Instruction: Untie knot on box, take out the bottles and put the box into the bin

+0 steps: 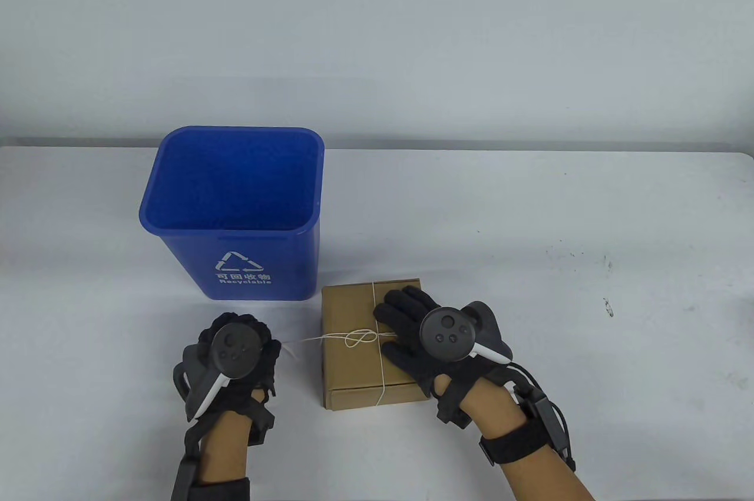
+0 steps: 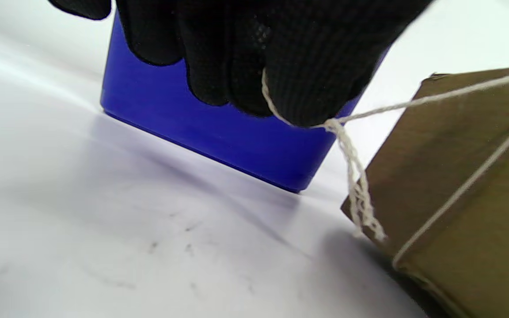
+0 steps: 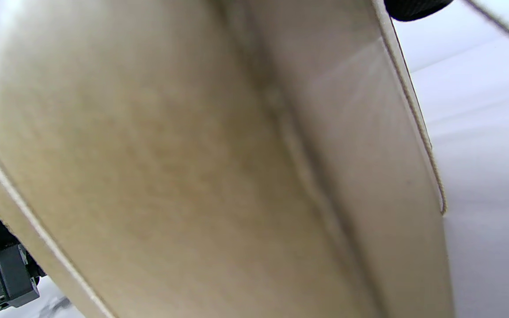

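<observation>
A brown cardboard box (image 1: 353, 312) lies on the white table, tied crosswise with white string (image 1: 377, 300) that ends in a looped knot (image 1: 360, 339) on its lid. My right hand (image 1: 406, 327) lies flat on the lid's right half, fingers straight. My left hand (image 1: 247, 348) is left of the box and pinches a free end of the string (image 2: 360, 115) between its fingertips (image 2: 307, 88), the strand running taut to the box (image 2: 466, 185). The right wrist view is filled by the box wall (image 3: 192, 168). A blue recycling bin (image 1: 235, 212) stands behind my left hand. No bottles are visible.
The bin's base (image 2: 219, 128) shows close behind my left fingers. Small dark marks (image 1: 580, 256) spot the white table (image 1: 589, 348) at the right. A grey wall rises behind the table's far edge.
</observation>
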The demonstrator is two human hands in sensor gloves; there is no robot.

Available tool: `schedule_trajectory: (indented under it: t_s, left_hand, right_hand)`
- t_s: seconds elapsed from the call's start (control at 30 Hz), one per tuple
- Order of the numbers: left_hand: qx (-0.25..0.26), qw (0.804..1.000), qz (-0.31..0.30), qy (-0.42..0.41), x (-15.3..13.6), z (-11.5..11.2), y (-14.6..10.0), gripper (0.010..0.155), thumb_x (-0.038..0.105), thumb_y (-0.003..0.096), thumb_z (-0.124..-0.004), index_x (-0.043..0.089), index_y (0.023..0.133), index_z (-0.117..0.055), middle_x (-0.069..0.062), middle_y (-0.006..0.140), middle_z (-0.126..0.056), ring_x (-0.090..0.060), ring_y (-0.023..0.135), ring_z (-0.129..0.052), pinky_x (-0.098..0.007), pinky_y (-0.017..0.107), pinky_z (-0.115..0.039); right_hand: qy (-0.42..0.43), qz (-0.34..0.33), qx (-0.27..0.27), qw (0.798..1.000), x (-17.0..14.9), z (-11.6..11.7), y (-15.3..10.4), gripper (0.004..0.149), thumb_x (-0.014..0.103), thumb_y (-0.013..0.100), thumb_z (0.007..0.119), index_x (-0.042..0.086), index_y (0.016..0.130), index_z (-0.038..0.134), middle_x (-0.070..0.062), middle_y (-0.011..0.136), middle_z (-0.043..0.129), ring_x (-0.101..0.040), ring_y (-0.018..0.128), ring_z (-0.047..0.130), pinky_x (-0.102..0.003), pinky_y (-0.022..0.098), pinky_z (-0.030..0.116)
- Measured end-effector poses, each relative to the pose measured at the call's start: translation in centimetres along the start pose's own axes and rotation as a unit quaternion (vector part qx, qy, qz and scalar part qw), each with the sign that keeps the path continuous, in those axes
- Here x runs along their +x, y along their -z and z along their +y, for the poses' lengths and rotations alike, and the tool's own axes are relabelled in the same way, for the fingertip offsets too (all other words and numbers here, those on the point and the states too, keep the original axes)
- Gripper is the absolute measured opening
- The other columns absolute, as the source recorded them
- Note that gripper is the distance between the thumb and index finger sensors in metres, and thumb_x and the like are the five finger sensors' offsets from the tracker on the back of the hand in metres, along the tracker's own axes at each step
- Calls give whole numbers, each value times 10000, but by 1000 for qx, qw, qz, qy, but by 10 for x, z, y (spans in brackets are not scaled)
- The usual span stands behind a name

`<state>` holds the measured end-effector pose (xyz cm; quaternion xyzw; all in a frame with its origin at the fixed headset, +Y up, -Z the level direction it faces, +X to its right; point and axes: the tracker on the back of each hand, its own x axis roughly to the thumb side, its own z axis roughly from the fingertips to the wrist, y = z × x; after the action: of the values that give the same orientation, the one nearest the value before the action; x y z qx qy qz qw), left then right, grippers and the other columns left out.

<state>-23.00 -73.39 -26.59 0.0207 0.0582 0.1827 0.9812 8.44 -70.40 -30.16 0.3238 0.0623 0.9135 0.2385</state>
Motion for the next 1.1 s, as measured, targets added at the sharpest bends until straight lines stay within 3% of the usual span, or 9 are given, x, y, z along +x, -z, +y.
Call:
schedule_trajectory:
  t_s: [0.43, 0.63, 0.8, 0.87, 0.9, 1.0, 1.1]
  left_hand:
    - [17, 989, 140, 55, -23, 4, 2, 424, 317, 467, -879, 92, 825, -862, -130, 1010, -723, -492, 1027, -568, -723, 721, -417]
    - [10, 981, 187, 46, -35, 7, 2, 473, 157, 492, -765, 85, 957, -814, -158, 1058, -690, -504, 1030, -565, -724, 722, -419]
    - [38, 977, 207, 22, -40, 18, -3, 608, 81, 477, -697, 136, 1080, -647, -175, 1112, -602, -518, 1049, -518, -723, 726, -407]
    - [62, 980, 188, -5, -38, 23, -6, 608, 132, 489, -721, 137, 1088, -622, -182, 1115, -583, -524, 1046, -504, -722, 723, -402]
    - [76, 983, 162, -30, -36, 25, -9, 615, 240, 501, -760, 130, 1089, -620, -185, 1112, -585, -531, 1041, -507, -727, 716, -403]
    - [85, 987, 45, -128, -18, 25, -11, 623, 387, 502, -799, 116, 1054, -701, -195, 1088, -634, -537, 1034, -518, -729, 711, -408]
    - [69, 982, -81, -157, 13, 21, -16, 634, 447, 495, -804, 139, 1043, -728, -155, 1084, -672, -516, 1040, -559, -721, 719, -441]
  right_hand:
    - [0, 0, 0, 1000, 0, 0, 0, 636, 450, 507, 643, 189, 1060, 468, -65, 1128, 320, -416, 1026, 280, -694, 649, 415]
    - [1, 1, -1, 1000, 0, 0, 0, 636, 449, 507, 643, 190, 1060, 468, -67, 1128, 320, -417, 1027, 280, -694, 648, 415]
    - [2, 1, -1, 1000, -1, 0, 0, 636, 448, 507, 643, 189, 1060, 468, -68, 1128, 320, -416, 1026, 279, -695, 648, 414]
    - [2, 1, -1, 1000, -1, 0, 0, 636, 449, 506, 643, 189, 1060, 468, -66, 1128, 321, -417, 1026, 279, -694, 649, 415]
    - [2, 1, -1, 1000, -1, 0, 0, 636, 448, 507, 643, 188, 1061, 468, -67, 1128, 319, -417, 1026, 279, -695, 649, 414]
    - [2, 1, -1, 1000, -1, 0, 0, 635, 447, 507, 643, 188, 1060, 469, -68, 1127, 320, -418, 1026, 278, -694, 649, 414]
    - [1, 1, -1, 1000, -1, 0, 0, 634, 447, 507, 642, 189, 1060, 468, -68, 1127, 316, -416, 1026, 278, -694, 650, 414]
